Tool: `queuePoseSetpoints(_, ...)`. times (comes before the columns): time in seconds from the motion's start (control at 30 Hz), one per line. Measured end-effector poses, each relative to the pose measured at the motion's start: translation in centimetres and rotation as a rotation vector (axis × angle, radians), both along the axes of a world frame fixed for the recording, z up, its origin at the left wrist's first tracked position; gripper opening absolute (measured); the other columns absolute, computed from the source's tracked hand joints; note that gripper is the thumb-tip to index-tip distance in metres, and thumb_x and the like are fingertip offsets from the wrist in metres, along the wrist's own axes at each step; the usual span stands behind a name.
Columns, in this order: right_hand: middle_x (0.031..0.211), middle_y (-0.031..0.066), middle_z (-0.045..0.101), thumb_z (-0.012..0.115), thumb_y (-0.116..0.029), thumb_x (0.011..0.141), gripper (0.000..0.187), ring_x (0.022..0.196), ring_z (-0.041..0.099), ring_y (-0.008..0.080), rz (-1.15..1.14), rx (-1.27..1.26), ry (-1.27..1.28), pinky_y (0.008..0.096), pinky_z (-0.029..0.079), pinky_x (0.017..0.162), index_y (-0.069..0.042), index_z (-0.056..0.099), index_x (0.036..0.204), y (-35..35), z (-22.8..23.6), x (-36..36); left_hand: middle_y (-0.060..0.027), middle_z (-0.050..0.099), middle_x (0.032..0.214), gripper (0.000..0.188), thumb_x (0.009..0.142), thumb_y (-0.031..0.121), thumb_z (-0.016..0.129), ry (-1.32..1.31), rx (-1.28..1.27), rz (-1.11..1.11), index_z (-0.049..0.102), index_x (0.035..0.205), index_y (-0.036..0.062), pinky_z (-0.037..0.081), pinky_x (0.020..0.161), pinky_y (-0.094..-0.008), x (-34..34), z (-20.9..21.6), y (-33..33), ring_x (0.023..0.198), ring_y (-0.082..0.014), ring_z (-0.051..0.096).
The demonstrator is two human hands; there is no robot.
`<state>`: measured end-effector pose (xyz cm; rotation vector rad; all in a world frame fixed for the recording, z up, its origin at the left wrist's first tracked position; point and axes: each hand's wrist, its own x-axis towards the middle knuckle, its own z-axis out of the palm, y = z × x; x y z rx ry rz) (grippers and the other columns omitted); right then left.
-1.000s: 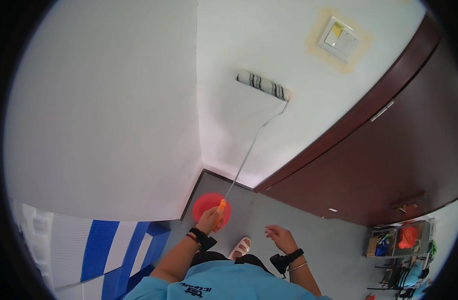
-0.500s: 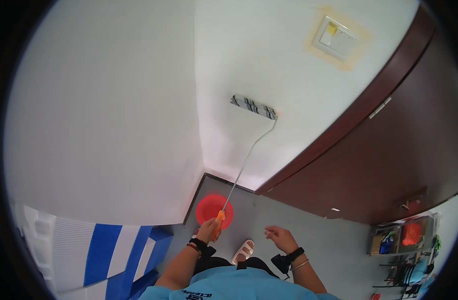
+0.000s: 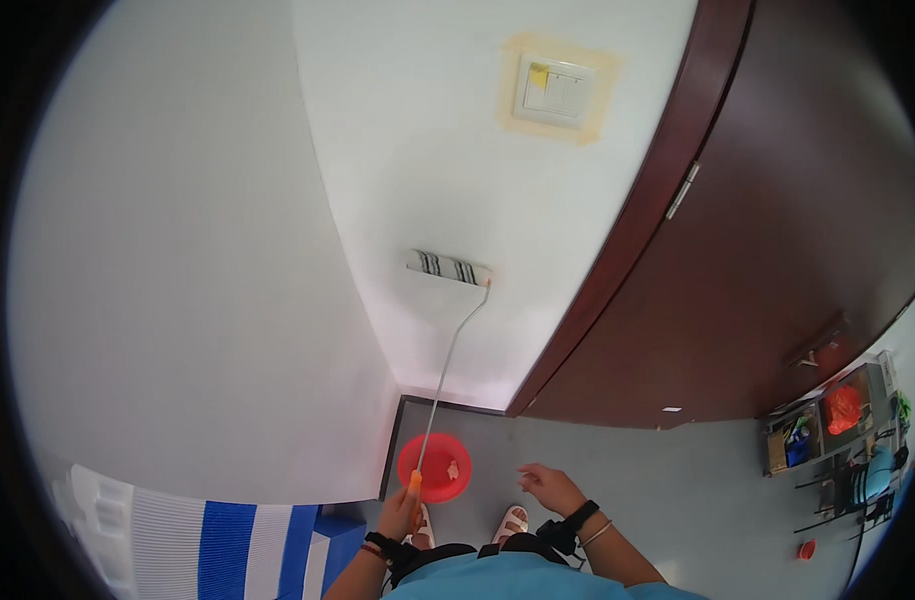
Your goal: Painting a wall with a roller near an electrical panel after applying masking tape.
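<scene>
Paintwork on the white wall (image 3: 418, 140) looks well advanced, as far as the view lets one judge: the surface around the roller reads as an even white, with no clear line between fresh and old coating, so how much is left cannot be told. The left hand (image 3: 400, 512) has its fingers wrapped around the orange grip of a long-handled paint roller (image 3: 448, 268), whose striped sleeve lies flat against the wall, near the corner and just beside the dark red door frame (image 3: 618, 250). Above it a wall switch plate (image 3: 555, 90) sits inside a border of yellowish masking tape, and that taped patch looks unpainted. The right hand (image 3: 550, 487) hangs free over the grey floor (image 3: 678, 480), fingers loosely spread, holding nothing. A red basin (image 3: 435, 467) stands on the floor at the foot of the wall, just ahead of the person's sandalled feet. A blue and white striped sheet (image 3: 218, 540) lies at lower left.
</scene>
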<state>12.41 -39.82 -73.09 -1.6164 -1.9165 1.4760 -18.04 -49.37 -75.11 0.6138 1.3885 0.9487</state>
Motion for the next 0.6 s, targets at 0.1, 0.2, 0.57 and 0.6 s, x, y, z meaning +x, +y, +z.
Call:
queuePoseSetpoints(0.1,0.103,0.0185,0.067,0.054,-0.032,0.093,0.04,0.094,0.065,0.0309,0.04,0.049,0.035,0.036,0.05,0.086,-0.004,0.057,0.122,0.2,1.8,-1.6,0.0006,0.049,0.064,0.038,0.097,0.041,0.05,-0.042,0.049,0.012,0.057,0.104,0.0041,0.041,0.045,-0.024,0.6,0.9,-0.2,0.048,-0.0088,0.049)
queuePoseSetpoints(0.2,0.108,0.0187,0.066,0.05,-0.035,0.097,0.045,0.1,0.064,0.0295,0.038,0.124,0.113,0.0354,0.049,0.088,-0.002,0.053,0.127,0.7,3.5,-3.9,0.0022,0.048,0.064,0.037,0.098,0.039,0.049,-0.055,0.123,-0.033,0.055,0.108,0.004,0.038,0.045,-0.0215,2.2,2.9,1.0,0.05,-0.007,0.047)
queuePoseSetpoints(0.57,0.109,0.0137,0.065,0.042,-0.03,0.102,0.04,0.1,0.062,0.0183,-0.073,0.11,0.691,0.0293,0.048,0.086,-0.002,0.044,0.13,2.6,9.9,-7.2,-0.0002,0.049,0.065,0.041,0.099,0.043,0.043,-0.188,0.473,-0.237,0.052,0.107,0.0038,0.037,0.043,-0.0208,10.7,6.3,8.2,0.047,-0.0072,0.045)
queuePoseSetpoints(0.6,0.105,0.0131,0.066,0.043,-0.028,0.102,0.036,0.097,0.062,0.0172,-0.088,0.121,0.681,0.0283,0.049,0.085,-0.002,0.045,0.127,2.8,9.7,-7.1,-0.0004,0.049,0.065,0.042,0.1,0.044,0.042,-0.172,0.493,-0.231,0.052,0.108,0.0039,0.037,0.042,-0.0212,11.2,6.3,8.4,0.046,-0.0076,0.046)
